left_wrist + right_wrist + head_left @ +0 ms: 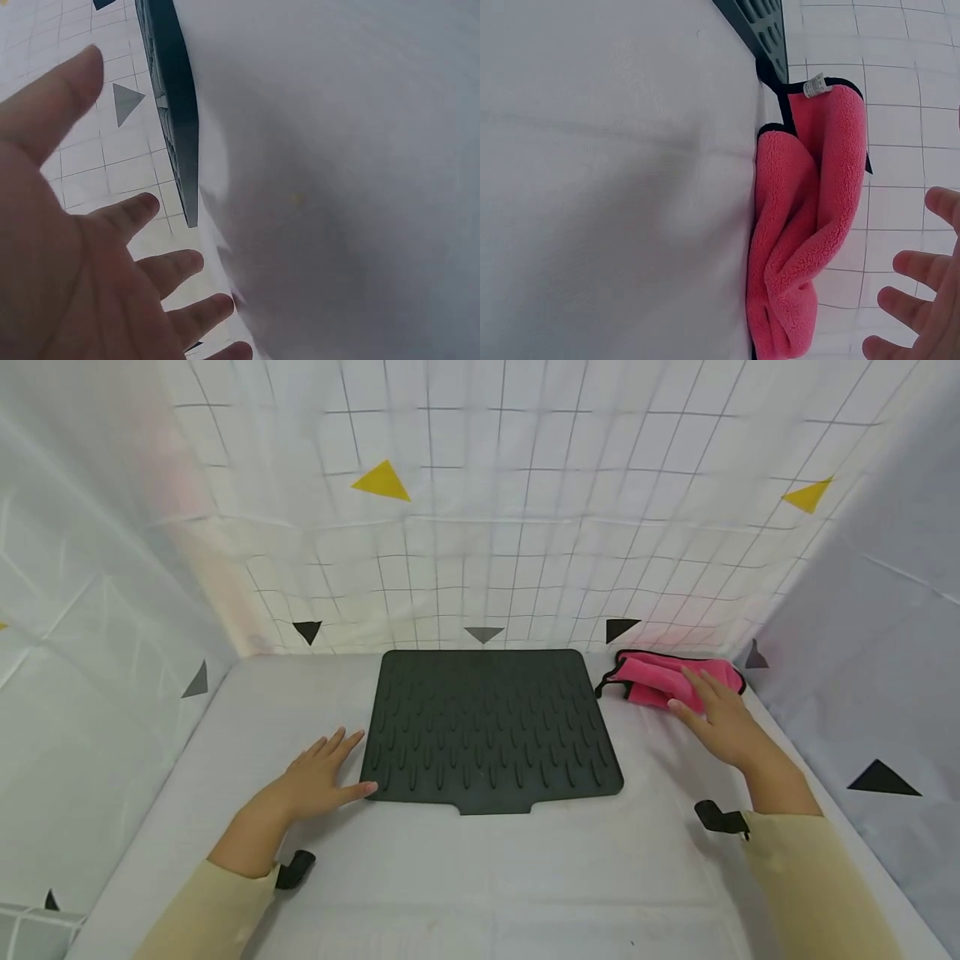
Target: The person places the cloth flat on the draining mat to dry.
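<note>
A dark green ridged mat (491, 727) with a short tab on its near edge lies flat on the white table. By its near left corner is my left hand (315, 781), fingers spread, thumb tip overlapping that corner in the head view. In the left wrist view the same hand (82, 255) holds nothing, and the mat's edge (180, 112) stands beyond it. A crumpled pink cloth (652, 677) with black trim lies right of the mat. My right hand (723, 718) is over the cloth's near right side, fingers extended. The right wrist view shows the fluffy cloth (802, 217) apart from the fingertips (911, 262).
A white sheet covers the table (450, 877). Behind it hangs a white grid-lined curtain (480, 560) with yellow, black and grey triangles. White side walls (862, 677) close in the left and right. Black straps (720, 817) show at both wrists.
</note>
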`<control>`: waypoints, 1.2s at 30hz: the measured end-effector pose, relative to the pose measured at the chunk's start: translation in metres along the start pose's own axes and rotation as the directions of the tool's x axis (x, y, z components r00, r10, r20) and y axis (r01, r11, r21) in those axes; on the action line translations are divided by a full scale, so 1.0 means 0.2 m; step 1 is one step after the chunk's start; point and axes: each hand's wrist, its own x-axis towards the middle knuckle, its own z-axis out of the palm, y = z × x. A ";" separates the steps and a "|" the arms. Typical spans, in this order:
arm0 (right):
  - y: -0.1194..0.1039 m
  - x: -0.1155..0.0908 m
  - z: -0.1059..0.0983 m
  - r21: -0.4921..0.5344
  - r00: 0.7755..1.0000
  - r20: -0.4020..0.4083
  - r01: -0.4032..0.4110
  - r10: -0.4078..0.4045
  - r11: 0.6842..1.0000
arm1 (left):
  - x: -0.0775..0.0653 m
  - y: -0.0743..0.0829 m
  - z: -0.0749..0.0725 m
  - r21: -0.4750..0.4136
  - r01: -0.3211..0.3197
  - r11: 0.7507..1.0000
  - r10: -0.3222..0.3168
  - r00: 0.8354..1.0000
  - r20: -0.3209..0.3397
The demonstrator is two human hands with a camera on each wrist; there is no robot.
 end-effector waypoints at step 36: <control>0.12 0.27 0.13 0.144 0.981 -0.192 0.019 0.009 0.989 | 0.02 0.01 0.00 0.072 0.011 0.997 -0.015 0.998 0.057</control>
